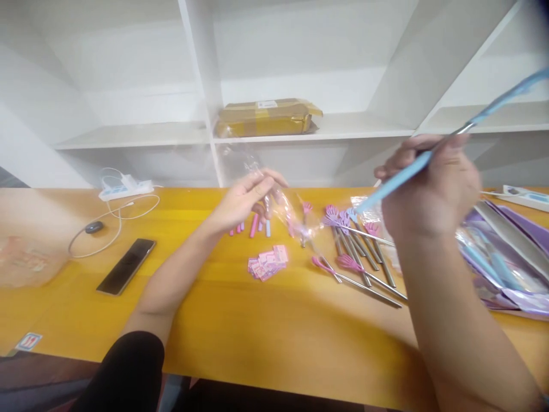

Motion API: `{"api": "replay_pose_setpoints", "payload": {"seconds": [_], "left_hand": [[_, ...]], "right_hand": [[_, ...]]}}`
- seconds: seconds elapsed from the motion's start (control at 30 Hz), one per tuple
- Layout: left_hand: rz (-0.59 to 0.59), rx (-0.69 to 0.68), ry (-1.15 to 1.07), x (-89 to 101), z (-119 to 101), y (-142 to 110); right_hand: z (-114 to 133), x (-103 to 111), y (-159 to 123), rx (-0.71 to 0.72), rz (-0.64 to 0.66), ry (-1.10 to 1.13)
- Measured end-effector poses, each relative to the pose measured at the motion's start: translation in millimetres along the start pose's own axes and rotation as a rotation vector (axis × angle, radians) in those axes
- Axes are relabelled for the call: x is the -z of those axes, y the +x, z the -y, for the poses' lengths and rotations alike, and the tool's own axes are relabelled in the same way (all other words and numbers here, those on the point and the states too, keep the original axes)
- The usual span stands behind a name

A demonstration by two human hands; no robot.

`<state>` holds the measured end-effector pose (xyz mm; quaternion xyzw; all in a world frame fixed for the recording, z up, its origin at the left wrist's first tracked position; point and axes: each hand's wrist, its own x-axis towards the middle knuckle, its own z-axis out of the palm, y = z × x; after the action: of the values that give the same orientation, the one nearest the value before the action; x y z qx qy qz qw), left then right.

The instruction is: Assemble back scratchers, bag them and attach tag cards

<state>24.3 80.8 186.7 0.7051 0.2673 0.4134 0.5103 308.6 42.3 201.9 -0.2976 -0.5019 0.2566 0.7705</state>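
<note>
My left hand (246,197) is raised over the yellow table (240,320), its fingers pinching the top of a clear plastic bag (278,200) that hangs down from them. My right hand (429,189) is closed around a light blue long-handled utensil (472,123), held up and slanting toward the upper right. Between the hands, on the table, lie several pink and purple utensils with steel handles (360,257), a few small pink and blue caps (255,226) and a small pile of pink labels (268,263).
A black phone (126,266) and a white power strip (126,187) with cables lie at the left. A purple tray (523,257) with packed utensils sits at the right. White shelves behind hold a brown parcel (268,117). A crumpled clear bag (26,260) lies far left.
</note>
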Motion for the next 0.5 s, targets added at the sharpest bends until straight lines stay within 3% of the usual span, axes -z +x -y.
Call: {"api": "replay_pose_setpoints", "payload": {"seconds": [0.07,0.17,0.27,0.33,0.43,0.5], "left_hand": [[-0.139,-0.072,-0.013,11.1,-5.5,-0.2],[-0.293,-0.140,-0.027,23.4,-14.0,-2.0],[-0.392,-0.192,-0.020,29.4,-19.4,-3.5],[-0.442,-0.222,-0.016,30.5,-20.7,-3.6],[-0.493,-0.249,-0.027,30.1,-21.2,-3.1],[-0.506,-0.271,-0.053,30.0,-22.0,-2.8]], "right_hand": [[19.4,4.2,-4.0,-0.015,0.051,-0.054],[36.3,5.2,-19.2,-0.113,0.242,-0.118],[36.9,4.5,-33.0,-0.163,0.476,-0.168],[33.4,4.7,-36.9,-0.159,0.635,-0.344],[29.7,5.8,-34.5,-0.160,0.796,-0.623],[27.5,6.7,-29.8,-0.195,0.876,-0.633]]}}
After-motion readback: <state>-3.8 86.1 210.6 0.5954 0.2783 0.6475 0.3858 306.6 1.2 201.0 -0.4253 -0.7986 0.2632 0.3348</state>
